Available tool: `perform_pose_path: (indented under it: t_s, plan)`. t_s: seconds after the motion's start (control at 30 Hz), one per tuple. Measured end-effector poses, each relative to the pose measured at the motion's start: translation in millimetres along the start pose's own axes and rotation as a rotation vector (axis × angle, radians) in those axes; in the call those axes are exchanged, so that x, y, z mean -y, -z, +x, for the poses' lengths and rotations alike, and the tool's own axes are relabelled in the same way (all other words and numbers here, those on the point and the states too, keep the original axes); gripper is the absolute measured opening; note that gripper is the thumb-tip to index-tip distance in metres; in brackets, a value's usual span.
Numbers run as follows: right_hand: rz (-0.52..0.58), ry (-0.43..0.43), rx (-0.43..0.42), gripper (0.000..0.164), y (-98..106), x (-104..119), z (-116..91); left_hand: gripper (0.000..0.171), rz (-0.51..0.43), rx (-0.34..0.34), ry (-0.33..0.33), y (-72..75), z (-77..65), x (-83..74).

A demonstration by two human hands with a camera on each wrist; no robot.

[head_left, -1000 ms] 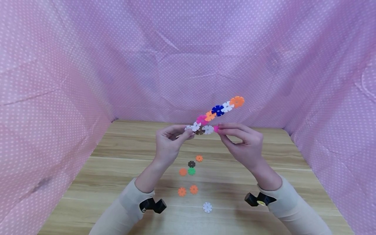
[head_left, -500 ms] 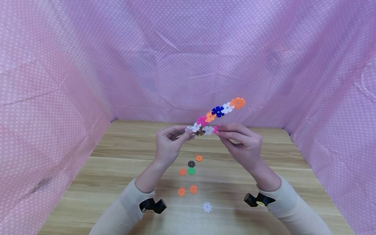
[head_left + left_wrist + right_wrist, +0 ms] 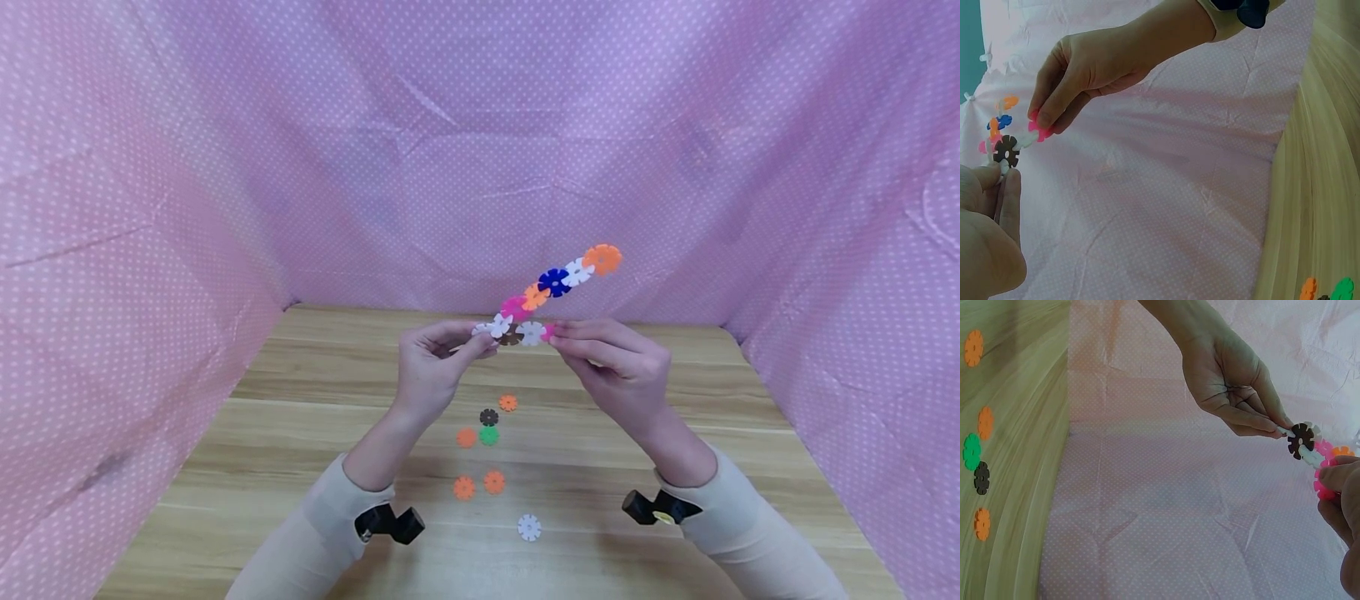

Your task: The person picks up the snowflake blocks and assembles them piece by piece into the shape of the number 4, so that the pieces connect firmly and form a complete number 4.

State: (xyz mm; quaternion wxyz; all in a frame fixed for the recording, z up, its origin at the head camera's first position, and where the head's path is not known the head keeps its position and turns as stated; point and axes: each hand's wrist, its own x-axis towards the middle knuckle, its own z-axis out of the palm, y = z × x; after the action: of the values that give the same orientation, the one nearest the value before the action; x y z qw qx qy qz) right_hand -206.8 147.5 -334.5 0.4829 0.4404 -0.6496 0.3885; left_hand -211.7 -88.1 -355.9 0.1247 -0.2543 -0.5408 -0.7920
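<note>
Above the table, both hands hold a linked piece made of notched plastic discs. One arm of it slants up to the right: a pink disc [image 3: 514,308], a small orange one, a dark blue disc [image 3: 555,282], a white one and an orange disc [image 3: 602,259] at the tip. My left hand [image 3: 431,367] pinches a white disc [image 3: 483,330] at the left end. A brown disc [image 3: 512,335] and a pale disc [image 3: 531,333] run rightward from there. At that row's right end my right hand [image 3: 622,358] pinches a pink disc [image 3: 1039,128], mostly covered by the fingertips in the head view.
On the wooden table [image 3: 300,433] lie loose discs: several orange discs [image 3: 494,482], a brown disc [image 3: 489,417], a green disc [image 3: 489,436] and a white disc [image 3: 529,527] nearer the front. Pink dotted cloth [image 3: 480,167] walls the back and sides.
The right hand has shifted slightly left, so less of the pink disc shows beside its fingertips. The slanted arm dipped a little and rose again. The left hand stays in place.
</note>
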Motion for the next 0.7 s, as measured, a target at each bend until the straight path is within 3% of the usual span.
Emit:
perform_pose_path:
  t_s: [0.17,0.27,0.5,0.7]
  plan:
    - [-0.022,0.026,-0.024,0.012,-0.9,-1.2,2.0,0.009,0.025,0.012,-0.016,-3.3,0.0,-1.2]
    - [-0.026,0.041,-0.058,0.018,-2.0,-1.4,4.6,0.016,0.027,0.009,-0.012,-5.5,1.0,-2.5]
    - [-0.023,0.071,-0.075,0.014,-5.7,-1.2,8.1,0.011,0.039,-0.030,-0.004,-4.9,2.6,-5.7]
    - [-0.070,-0.010,-0.050,0.026,-0.3,-3.4,-0.6,0.016,0.049,-0.055,-0.024,-1.8,4.3,-8.2]
